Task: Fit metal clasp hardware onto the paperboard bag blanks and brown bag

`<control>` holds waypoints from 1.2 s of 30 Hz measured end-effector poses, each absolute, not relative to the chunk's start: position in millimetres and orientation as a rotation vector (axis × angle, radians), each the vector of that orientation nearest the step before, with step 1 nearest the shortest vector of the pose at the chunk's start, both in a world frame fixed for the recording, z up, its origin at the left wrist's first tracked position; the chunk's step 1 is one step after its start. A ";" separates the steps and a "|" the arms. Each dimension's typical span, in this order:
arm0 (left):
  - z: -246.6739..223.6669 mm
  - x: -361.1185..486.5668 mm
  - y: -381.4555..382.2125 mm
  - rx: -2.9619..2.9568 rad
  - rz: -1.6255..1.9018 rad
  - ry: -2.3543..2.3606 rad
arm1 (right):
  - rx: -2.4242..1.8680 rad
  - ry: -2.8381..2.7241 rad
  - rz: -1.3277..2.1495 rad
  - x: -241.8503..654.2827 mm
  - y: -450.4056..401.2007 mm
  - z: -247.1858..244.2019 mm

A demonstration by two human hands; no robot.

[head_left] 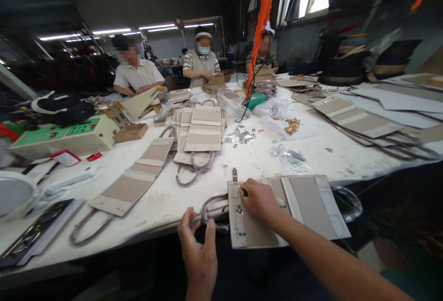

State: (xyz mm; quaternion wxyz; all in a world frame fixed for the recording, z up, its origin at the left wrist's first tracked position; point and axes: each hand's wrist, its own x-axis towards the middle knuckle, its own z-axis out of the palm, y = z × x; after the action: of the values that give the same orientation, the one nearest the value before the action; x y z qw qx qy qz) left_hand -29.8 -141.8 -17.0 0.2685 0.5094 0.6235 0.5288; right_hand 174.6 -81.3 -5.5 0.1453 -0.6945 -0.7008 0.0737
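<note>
Head cam: left hand (199,257) spread wide, right hand (261,199) down on a beige bag panel (313,206).

So the panel's right in front of me at the near edge of the tabletop (155,206), partly hanging past it, with a clear-wrapped handle (360,211) sticking out on the right. My right fingers are curled over its left part, and honestly can't tell if they're pinching anything. My left fingers and thumb are apart, just beside another wrapped handle (203,208). Further back there's a pile of similar panels (205,130), loose silver bits (292,159) and gold ones (292,126), plus three people across from me.
</note>
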 end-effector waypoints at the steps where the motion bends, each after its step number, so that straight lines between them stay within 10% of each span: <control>1: -11.4 -31.2 -133.3 1.678 1.405 1.676 | -1.998 -2.016 0.216 174.3 -80.1 -5.6; 9: -7.6 -8.2 -71.7 2.704 0.410 1.402 | -1.990 -1.989 0.206 169.5 -85.9 -1.0; 36: -4.2 -19.5 -63.7 2.869 0.209 1.311 | -2.064 -1.932 0.287 152.9 -78.6 2.0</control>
State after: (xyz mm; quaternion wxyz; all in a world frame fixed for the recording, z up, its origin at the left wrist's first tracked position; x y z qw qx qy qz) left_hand -19.5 -63.7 -4.2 -0.0097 0.9075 0.4147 0.0661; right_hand 152.9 -78.6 2.0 0.1496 -0.7182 -0.6722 0.1000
